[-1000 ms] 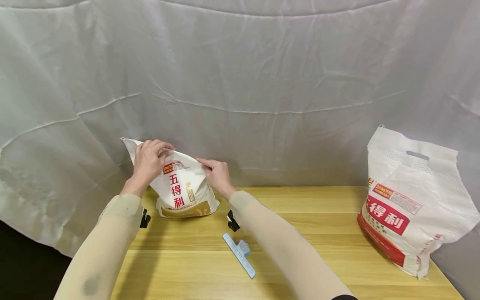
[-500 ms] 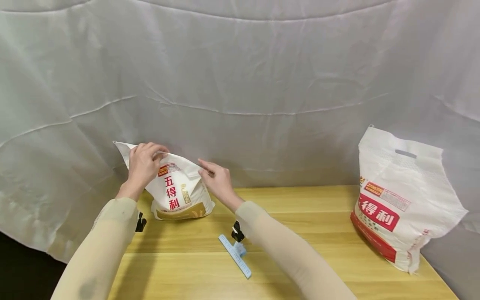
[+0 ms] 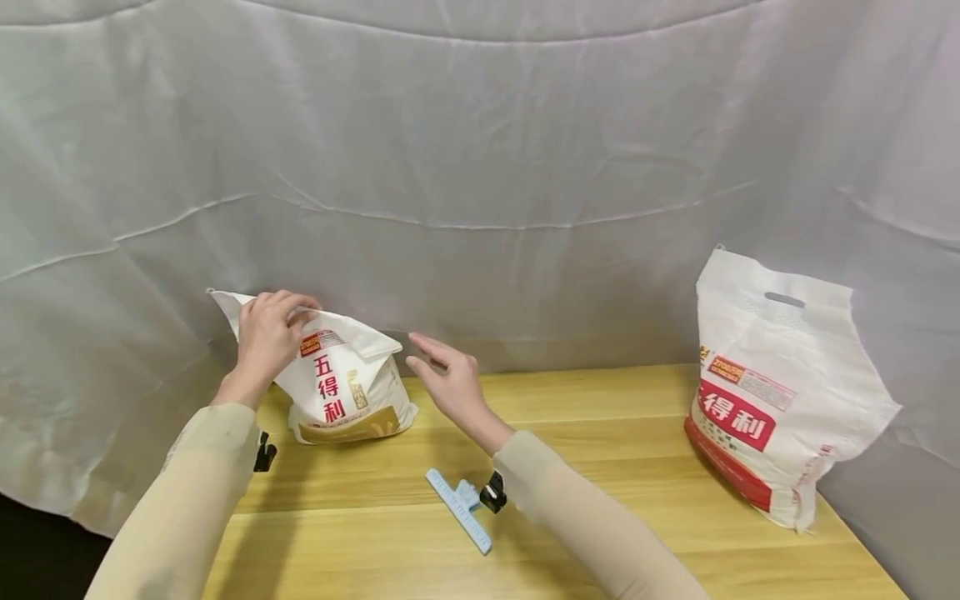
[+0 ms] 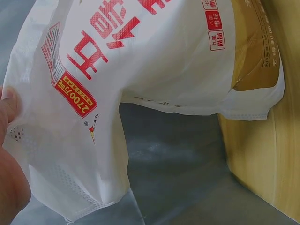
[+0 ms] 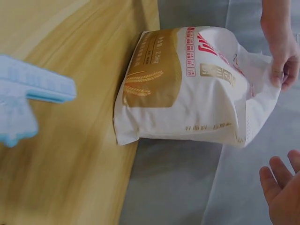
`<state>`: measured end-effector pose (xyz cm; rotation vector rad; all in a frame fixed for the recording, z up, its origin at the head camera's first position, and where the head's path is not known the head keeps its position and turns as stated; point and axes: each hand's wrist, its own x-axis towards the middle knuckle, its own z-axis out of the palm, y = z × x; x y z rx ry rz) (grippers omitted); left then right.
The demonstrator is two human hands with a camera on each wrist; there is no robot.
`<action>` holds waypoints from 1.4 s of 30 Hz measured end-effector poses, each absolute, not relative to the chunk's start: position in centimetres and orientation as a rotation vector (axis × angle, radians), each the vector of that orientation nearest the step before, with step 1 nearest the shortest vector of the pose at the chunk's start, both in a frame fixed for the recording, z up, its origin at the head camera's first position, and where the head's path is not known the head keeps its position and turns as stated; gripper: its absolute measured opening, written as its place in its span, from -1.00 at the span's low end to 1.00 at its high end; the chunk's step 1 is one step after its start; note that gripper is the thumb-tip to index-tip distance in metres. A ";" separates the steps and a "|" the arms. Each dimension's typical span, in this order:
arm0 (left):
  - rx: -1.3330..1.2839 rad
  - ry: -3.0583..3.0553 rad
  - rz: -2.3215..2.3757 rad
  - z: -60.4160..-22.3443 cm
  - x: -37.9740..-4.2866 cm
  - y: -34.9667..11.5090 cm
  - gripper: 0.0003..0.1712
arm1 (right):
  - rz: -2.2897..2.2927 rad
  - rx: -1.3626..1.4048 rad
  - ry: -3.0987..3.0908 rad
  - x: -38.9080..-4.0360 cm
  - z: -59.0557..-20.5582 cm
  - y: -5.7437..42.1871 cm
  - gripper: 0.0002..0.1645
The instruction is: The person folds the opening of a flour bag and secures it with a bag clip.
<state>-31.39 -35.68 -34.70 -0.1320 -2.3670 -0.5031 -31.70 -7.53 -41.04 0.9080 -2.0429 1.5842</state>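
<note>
A white flour bag [image 3: 341, 383] with red lettering and a gold base stands at the table's back left, its top folded over. My left hand [image 3: 272, 329] grips that top edge, thumb in front and fingers behind. In the left wrist view the thumb presses the white plastic [image 4: 28, 103]. To the right of the bag, my right hand [image 3: 450, 375] is apart from it, fingers extended and holding nothing. Those spread fingers also show at the edge of the right wrist view. A light blue bag clip [image 3: 459, 508] lies on the table in front of the right hand.
A second white flour bag [image 3: 780, 400] with a red base and a handle slot stands at the table's right side. Grey cloth [image 3: 510, 167] hangs behind the wooden table [image 3: 360, 533]. The table's right edge slants by the second bag.
My right hand has let go of the bag's right top corner and drawn back toward the right and nearer. The left hand keeps its grip. The whole scene has shifted left in view.
</note>
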 end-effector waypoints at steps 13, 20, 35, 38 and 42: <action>-0.151 -2.343 -0.520 -34.6 -31.0 -36.3 -0.89 | 1.484 0.872 -2.256 -29.2 -42.4 -3.4 -0.57; -0.143 -2.353 -0.518 -34.7 -30.9 -36.6 -0.89 | 1.481 0.882 -2.395 -28.2 -43.8 -1.9 -0.50; -0.136 -2.364 -0.520 -34.7 -30.5 -36.8 -0.89 | 1.383 0.894 -2.673 -26.5 -47.5 0.7 -0.40; -0.135 -2.370 -0.519 -34.8 -30.5 -36.7 -0.89 | 1.363 0.914 -2.710 -26.2 -48.1 1.1 -0.40; -0.127 -2.378 -0.520 -35.0 -30.6 -36.7 -0.89 | 1.318 0.932 -2.768 -25.8 -48.8 1.3 -0.41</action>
